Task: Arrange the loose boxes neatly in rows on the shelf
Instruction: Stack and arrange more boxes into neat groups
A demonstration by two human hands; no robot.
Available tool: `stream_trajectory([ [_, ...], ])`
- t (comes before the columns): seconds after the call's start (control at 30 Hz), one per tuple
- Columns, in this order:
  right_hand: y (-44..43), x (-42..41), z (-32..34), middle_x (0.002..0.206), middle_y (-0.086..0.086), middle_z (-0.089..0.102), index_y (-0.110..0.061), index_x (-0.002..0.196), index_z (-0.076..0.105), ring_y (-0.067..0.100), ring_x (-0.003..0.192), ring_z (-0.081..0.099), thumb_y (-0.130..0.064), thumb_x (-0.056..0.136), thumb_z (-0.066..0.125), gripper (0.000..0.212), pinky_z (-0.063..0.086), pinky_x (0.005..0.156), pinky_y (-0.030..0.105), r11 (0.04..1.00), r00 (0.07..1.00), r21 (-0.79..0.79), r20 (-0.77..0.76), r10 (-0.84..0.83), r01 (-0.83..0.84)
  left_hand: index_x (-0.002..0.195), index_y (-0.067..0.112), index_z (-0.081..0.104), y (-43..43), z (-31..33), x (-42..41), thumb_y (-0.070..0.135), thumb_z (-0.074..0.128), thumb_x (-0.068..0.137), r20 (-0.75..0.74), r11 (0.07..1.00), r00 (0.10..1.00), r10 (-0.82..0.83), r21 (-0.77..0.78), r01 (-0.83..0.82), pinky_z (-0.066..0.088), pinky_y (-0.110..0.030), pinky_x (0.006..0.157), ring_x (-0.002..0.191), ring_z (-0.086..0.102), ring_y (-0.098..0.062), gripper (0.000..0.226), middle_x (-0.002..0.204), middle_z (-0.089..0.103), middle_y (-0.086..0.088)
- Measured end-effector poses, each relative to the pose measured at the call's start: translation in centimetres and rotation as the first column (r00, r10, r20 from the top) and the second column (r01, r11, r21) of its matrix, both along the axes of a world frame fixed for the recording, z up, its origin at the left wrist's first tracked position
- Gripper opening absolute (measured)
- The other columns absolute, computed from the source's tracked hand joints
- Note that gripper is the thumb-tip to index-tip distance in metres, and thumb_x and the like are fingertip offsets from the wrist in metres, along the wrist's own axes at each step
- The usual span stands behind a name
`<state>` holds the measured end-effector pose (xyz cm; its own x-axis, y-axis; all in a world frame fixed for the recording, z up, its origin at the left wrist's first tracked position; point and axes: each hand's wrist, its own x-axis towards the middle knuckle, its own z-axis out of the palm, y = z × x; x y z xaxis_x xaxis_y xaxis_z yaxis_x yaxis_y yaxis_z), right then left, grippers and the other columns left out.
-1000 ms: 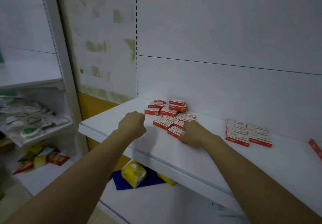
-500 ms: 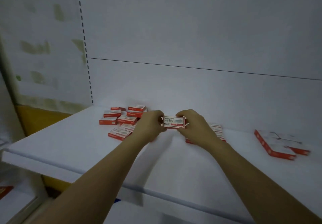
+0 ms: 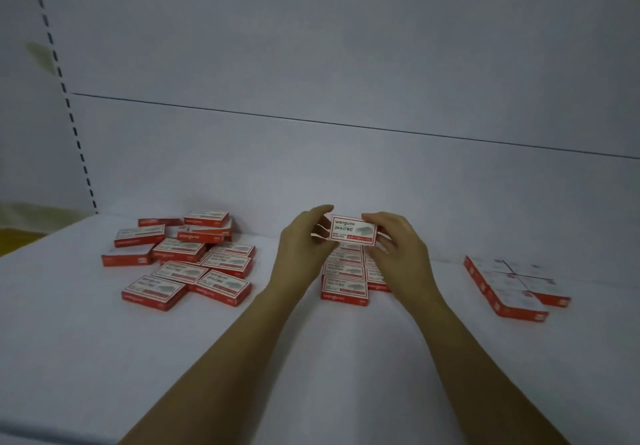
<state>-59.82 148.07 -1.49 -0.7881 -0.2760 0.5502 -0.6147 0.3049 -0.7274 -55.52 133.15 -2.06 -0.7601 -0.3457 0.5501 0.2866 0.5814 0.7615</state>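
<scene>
Both hands hold one small red-and-white box (image 3: 353, 230) lifted above the white shelf (image 3: 311, 358), its printed face towards me. My left hand (image 3: 304, 244) pinches its left end and my right hand (image 3: 394, 250) grips its right end. Directly under the hands lie neat rows of the same boxes (image 3: 344, 283), partly hidden by my hands. A loose pile of several boxes (image 3: 187, 261) lies scattered to the left.
Another tidy block of boxes (image 3: 512, 285) lies at the right of the shelf. The white back panel (image 3: 346, 167) rises just behind the boxes, with a slotted upright (image 3: 69, 112) at far left. Bare shelf surface stretches in front of the boxes.
My right hand picked a box off the loose pile and my left hand joined it. Together they carried it right, over the neat rows, and turned its face to me. The view has moved closer.
</scene>
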Motion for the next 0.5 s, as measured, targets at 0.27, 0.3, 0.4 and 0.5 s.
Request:
stream_trajectory([
  [0.27, 2.2, -1.1, 1.0, 0.104, -0.013, 0.069, -0.030, 0.115, 0.062, 0.007, 0.094, 0.067, -0.022, 0.081, 0.069, 0.036, 0.056, 0.075, 0.022, 0.966, 0.913, -0.177, 0.331, 0.239, -0.189, 0.111, 0.021, 0.067, -1.6, 0.7, 0.1, 0.022, 0.075, 0.076, 0.181, 0.926, 0.948, -0.262, 0.325, 0.194, 0.049, -0.009, 0.060, 0.076, 0.066, -0.003, 0.036, 0.096, 0.070, 0.010],
  [0.3, 2.4, -1.2, 1.1, 0.104, -0.009, 0.070, -0.027, 0.116, 0.062, 0.011, 0.092, 0.069, -0.029, 0.079, 0.069, 0.037, 0.056, 0.075, 0.025, 0.956, 0.893, -0.227, 0.367, 0.262, -0.187, 0.106, 0.018, 0.069, -1.8, 0.9, 0.2, 0.027, 0.074, 0.075, 0.195, 0.881, 0.925, -0.326, 0.418, 0.223, 0.049, -0.012, 0.061, 0.076, 0.066, -0.005, 0.033, 0.094, 0.071, 0.007],
  [0.4, 2.3, -1.3, 1.0, 0.100, 0.006, 0.072, -0.012, 0.110, 0.065, 0.018, 0.087, 0.069, -0.044, 0.074, 0.065, 0.048, 0.055, 0.079, 0.031, 0.930, 0.782, -0.315, 0.526, 0.335, -0.187, 0.097, 0.004, 0.070, -1.8, 1.0, 0.4, 0.042, 0.070, 0.075, 0.279, 0.774, 0.846, -0.455, 0.593, 0.222, 0.047, -0.022, 0.061, 0.070, 0.060, -0.015, 0.044, 0.083, 0.069, -0.006],
  [0.5, 1.8, -1.2, 0.6, 0.098, 0.013, 0.072, -0.006, 0.104, 0.067, 0.021, 0.081, 0.068, -0.044, 0.078, 0.063, 0.047, 0.055, 0.073, 0.029, 0.931, 0.662, -0.325, 0.662, 0.350, -0.167, 0.095, -0.001, 0.068, -1.7, 0.8, 0.2, 0.053, 0.068, 0.073, 0.382, 0.757, 0.796, -0.468, 0.638, 0.139, 0.046, -0.022, 0.055, 0.058, 0.056, -0.014, 0.058, 0.069, 0.064, -0.006],
])
